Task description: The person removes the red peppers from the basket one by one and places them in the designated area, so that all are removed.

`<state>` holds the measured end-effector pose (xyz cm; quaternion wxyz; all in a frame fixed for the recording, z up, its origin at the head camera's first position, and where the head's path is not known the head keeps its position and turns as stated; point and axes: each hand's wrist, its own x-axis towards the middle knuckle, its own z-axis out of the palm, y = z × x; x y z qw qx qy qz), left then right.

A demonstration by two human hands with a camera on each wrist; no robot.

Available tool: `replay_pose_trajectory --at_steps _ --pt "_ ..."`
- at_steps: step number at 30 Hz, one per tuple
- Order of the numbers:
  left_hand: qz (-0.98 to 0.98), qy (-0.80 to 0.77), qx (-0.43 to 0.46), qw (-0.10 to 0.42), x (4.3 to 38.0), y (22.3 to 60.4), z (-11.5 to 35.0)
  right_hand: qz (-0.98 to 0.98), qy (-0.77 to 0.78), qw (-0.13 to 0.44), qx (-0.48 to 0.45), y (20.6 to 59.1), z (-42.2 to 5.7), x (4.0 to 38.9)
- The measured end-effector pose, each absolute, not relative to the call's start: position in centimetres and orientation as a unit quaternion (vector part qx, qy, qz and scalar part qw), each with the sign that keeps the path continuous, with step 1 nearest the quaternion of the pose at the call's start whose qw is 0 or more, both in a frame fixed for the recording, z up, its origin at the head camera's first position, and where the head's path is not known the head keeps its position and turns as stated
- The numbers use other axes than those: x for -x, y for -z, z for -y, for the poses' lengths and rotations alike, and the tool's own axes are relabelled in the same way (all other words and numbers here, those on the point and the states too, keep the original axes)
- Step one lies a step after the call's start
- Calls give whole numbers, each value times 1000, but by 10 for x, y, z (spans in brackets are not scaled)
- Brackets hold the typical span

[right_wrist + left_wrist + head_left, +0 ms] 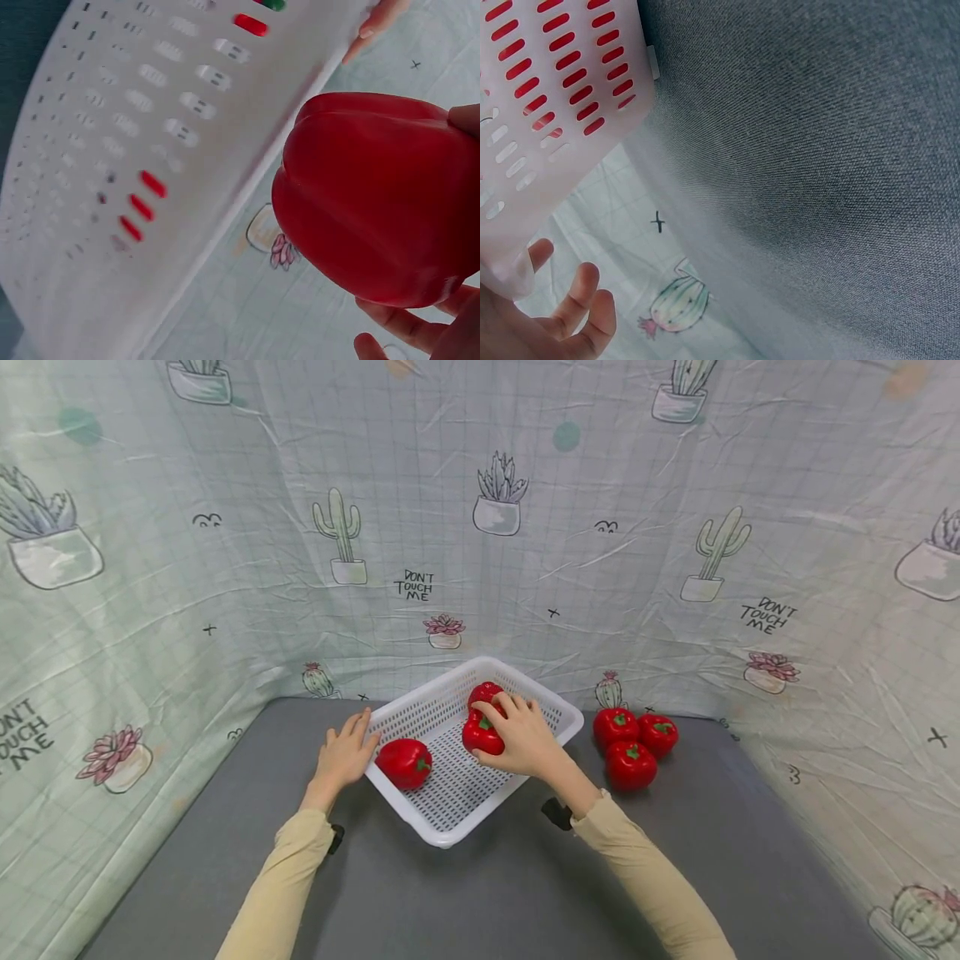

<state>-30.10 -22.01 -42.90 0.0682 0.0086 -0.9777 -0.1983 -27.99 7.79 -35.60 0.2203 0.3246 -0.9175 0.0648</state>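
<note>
My right hand (525,739) grips a red bell pepper (482,735) over the far half of a white perforated basket (442,817). In the right wrist view this pepper (375,199) fills much of the right side, with fingertips on opposite sides of it. Just behind it, partly hidden by my fingers, is another red pepper (486,693). A third pepper (405,764) lies on its side at the basket's left end, green stem facing right. My left hand (345,756) rests at the left rim, its fingers (581,296) loosely extended beyond the rim in the left wrist view.
Three more red peppers (632,766) stand clustered on the grey table (480,902) to the right of the basket. A curtain (480,560) printed with cacti surrounds the table at the back and both sides.
</note>
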Motion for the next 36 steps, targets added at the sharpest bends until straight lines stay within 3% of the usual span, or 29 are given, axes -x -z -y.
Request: replay_pose_trajectory --at_steps 36 --pt "978 200 -4 66 300 428 219 927 -158 297 -167 387 -170 223"
